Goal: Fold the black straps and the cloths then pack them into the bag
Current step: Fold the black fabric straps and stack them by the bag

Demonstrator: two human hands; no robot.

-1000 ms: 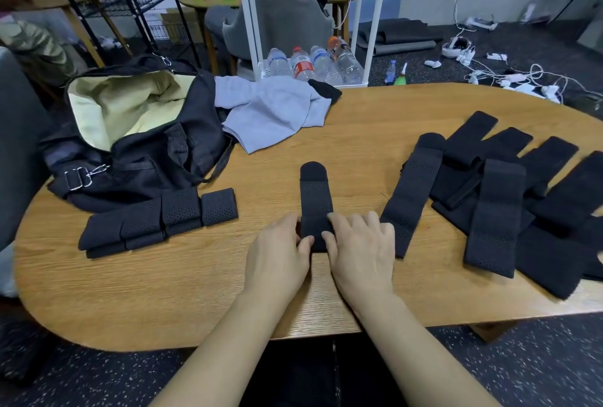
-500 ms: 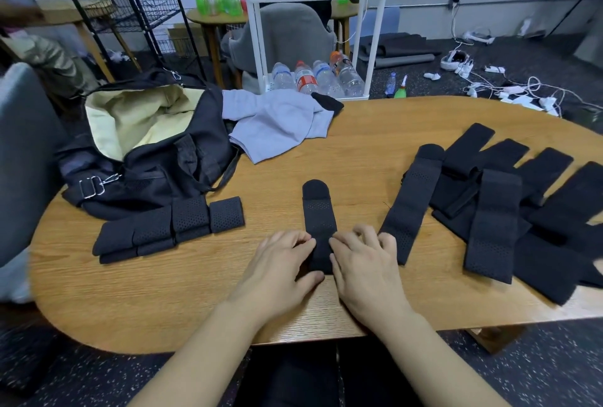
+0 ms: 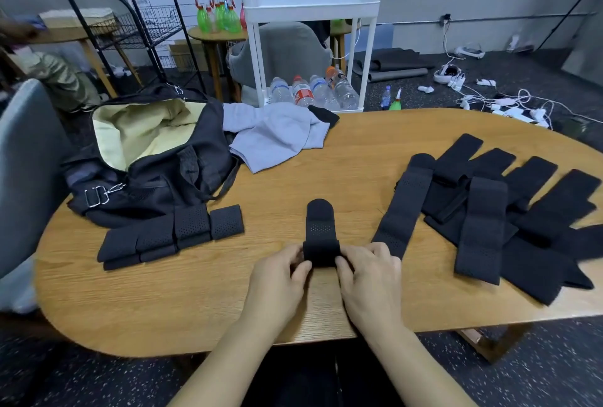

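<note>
A black perforated strap point(image 3: 320, 233) lies lengthwise in the middle of the wooden table point(image 3: 195, 295). Its near end is rolled up off the wood. My left hand point(image 3: 277, 279) pinches the left side of that roll, and my right hand point(image 3: 370, 276) pinches the right side. A row of folded black straps point(image 3: 173, 235) sits to the left, just in front of the open black bag point(image 3: 156, 174) with its pale yellow lining. A grey cloth point(image 3: 277, 135) lies crumpled beside the bag. Several unfolded black straps point(image 3: 489, 210) are spread over the right side of the table.
A white cart point(image 3: 311, 41) with water bottles stands behind the table, a seated person behind it. A grey chair back point(image 3: 23, 178) is at the left edge. Cables and devices litter the floor at the back right.
Both hands went from pressing flat on the strap's near end to pinching it and rolling it up and away from me. My view tilted upward.
</note>
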